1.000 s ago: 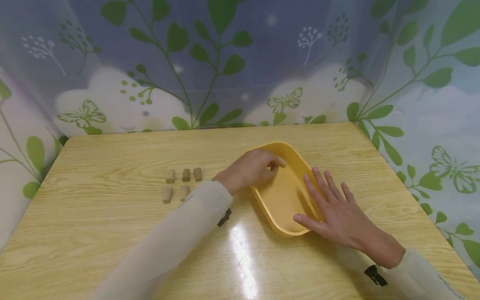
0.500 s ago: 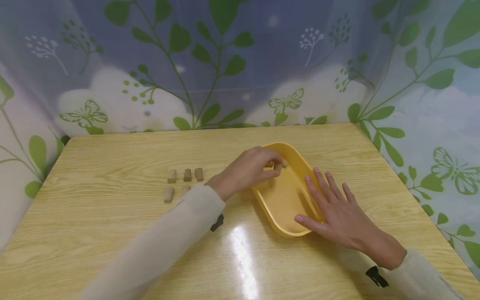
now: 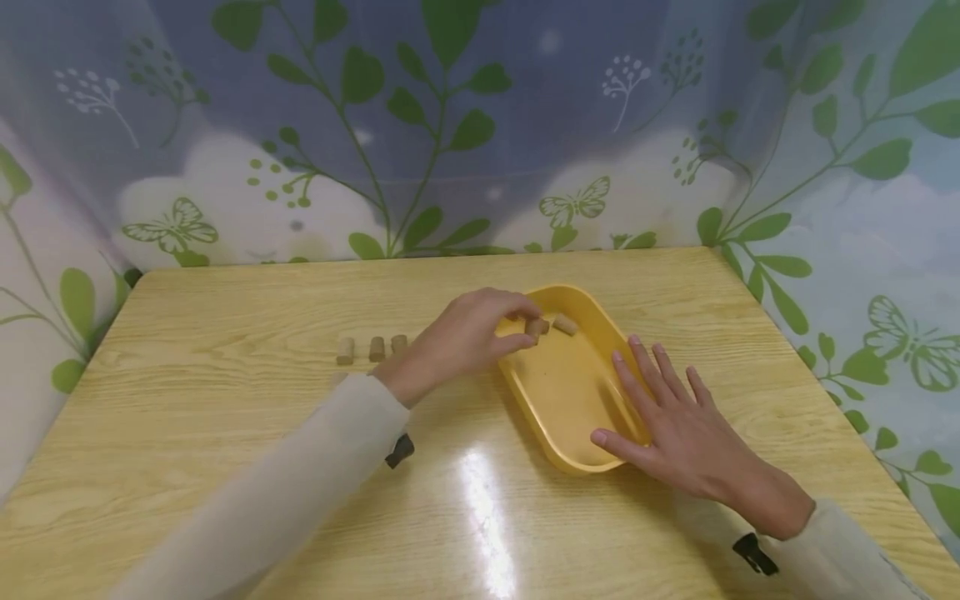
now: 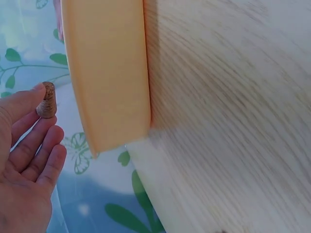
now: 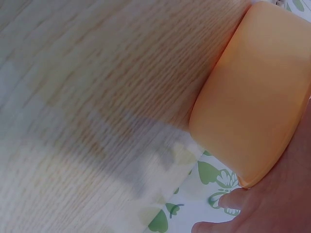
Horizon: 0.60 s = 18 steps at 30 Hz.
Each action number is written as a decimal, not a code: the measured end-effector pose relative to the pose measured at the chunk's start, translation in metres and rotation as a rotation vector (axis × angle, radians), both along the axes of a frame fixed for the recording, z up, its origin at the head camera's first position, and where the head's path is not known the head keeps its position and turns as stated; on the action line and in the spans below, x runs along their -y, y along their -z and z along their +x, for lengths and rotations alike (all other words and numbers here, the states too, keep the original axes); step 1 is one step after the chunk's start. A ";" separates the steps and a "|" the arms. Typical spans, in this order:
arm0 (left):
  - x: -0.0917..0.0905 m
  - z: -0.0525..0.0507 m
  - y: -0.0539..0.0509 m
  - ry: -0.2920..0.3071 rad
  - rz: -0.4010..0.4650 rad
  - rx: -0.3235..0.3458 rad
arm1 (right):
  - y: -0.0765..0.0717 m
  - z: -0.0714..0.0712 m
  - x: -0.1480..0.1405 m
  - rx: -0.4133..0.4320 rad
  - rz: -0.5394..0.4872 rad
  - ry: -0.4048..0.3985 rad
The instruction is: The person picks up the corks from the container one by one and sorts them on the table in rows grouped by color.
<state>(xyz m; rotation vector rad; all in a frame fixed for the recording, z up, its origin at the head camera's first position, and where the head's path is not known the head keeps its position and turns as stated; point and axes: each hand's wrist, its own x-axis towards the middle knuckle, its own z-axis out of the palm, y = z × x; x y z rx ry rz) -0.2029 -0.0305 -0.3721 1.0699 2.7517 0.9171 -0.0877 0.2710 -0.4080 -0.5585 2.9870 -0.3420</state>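
My left hand [image 3: 468, 333] is over the left rim of the yellow tray [image 3: 577, 400]. Its thumb and index finger pinch a small brown cork [image 4: 47, 101], seen tilted upright in the left wrist view with the other fingers loosely bent below. Inside the tray's far end lies a paler cork [image 3: 565, 324]; part of another seems to show just behind the held one. Fingers spread and straight, my right hand [image 3: 678, 429] rests on the tray's right rim. The right wrist view shows that hand against the tray's outer wall [image 5: 252, 97].
Left of the tray, a row of corks stands on the wooden table [image 3: 187, 400]: a pale cork [image 3: 345, 351], a darker cork [image 3: 377, 348] and a third cork [image 3: 399, 342]. My left forearm covers the area in front of them. Leaf-patterned cloth [image 3: 450, 167] surrounds the table.
The left hand has drawn back leftward from inside the tray to its left rim, a cork in its fingertips. Its forearm now covers the front row of corks. The right hand stays put.
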 end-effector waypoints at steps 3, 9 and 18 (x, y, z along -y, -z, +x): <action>0.010 0.001 -0.002 -0.022 0.010 0.006 | 0.000 0.000 0.000 0.000 0.000 -0.001; 0.030 0.004 -0.006 -0.038 0.038 -0.005 | 0.000 0.001 -0.001 0.005 0.001 -0.001; 0.066 0.008 -0.008 -0.107 0.019 -0.004 | 0.001 0.000 -0.001 0.003 -0.002 -0.007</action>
